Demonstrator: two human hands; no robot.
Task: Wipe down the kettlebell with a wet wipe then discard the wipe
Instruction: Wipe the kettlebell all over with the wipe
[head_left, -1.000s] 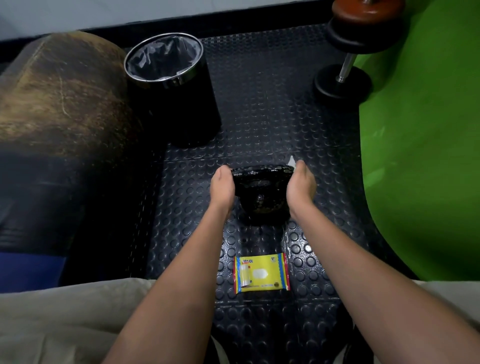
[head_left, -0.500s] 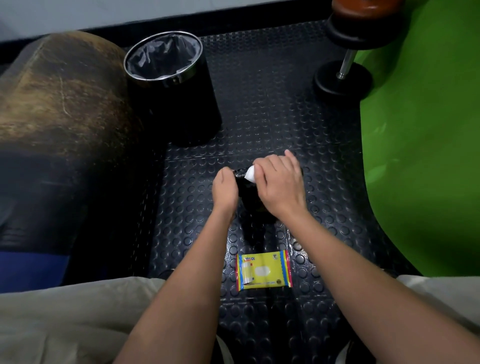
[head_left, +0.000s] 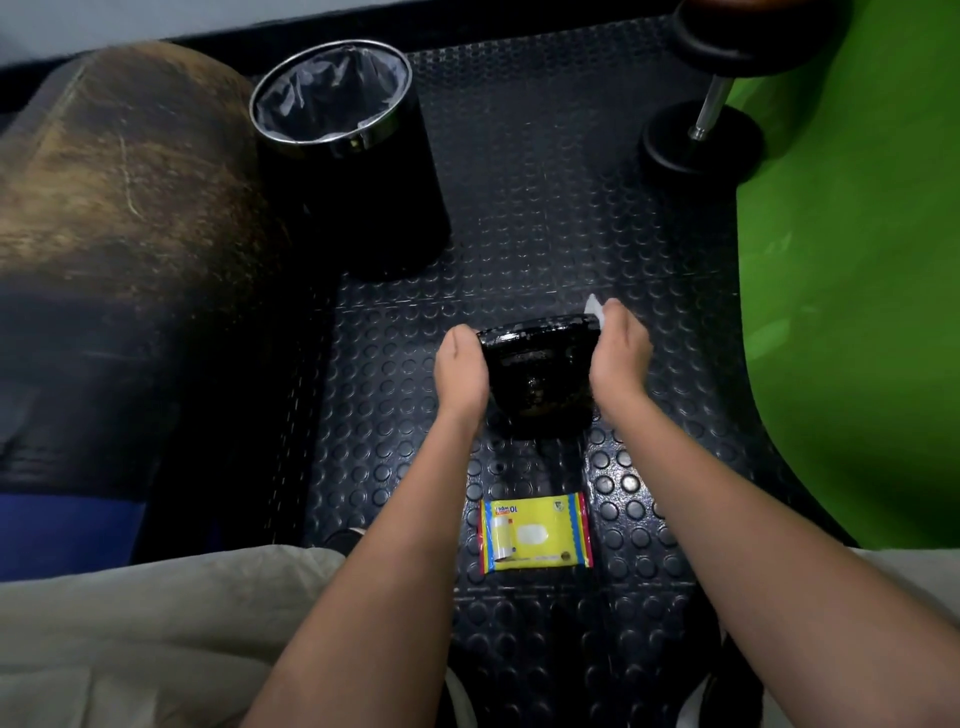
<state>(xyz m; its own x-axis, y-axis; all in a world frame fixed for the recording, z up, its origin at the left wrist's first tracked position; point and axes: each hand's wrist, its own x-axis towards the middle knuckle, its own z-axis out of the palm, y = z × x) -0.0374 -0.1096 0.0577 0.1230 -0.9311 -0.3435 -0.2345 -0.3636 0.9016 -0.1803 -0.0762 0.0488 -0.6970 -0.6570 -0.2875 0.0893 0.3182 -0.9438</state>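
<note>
Floor: a black rubber mat (head_left: 545, 218) with round bumps, and a green mat (head_left: 852, 291) on the right.
Kettlebell: the black kettlebell (head_left: 540, 374) sits on the bumpy mat, between the two hands (it looks shiny and wet).
Left hand: the left hand (head_left: 460, 371) grips the left end of the handle.
Right hand: the right hand (head_left: 621, 351) is at the right end of the handle and pinches a white wipe (head_left: 594, 306) against it.
Pack: a yellow pack (head_left: 535, 540) lies flat on the mat, nearer the person than the kettlebell.
Bin: a black bin (head_left: 353, 176) with a grey bag stands far left, well apart from the hands.
Dumbbell: a dumbbell (head_left: 706, 124) stands at the far right.
</note>
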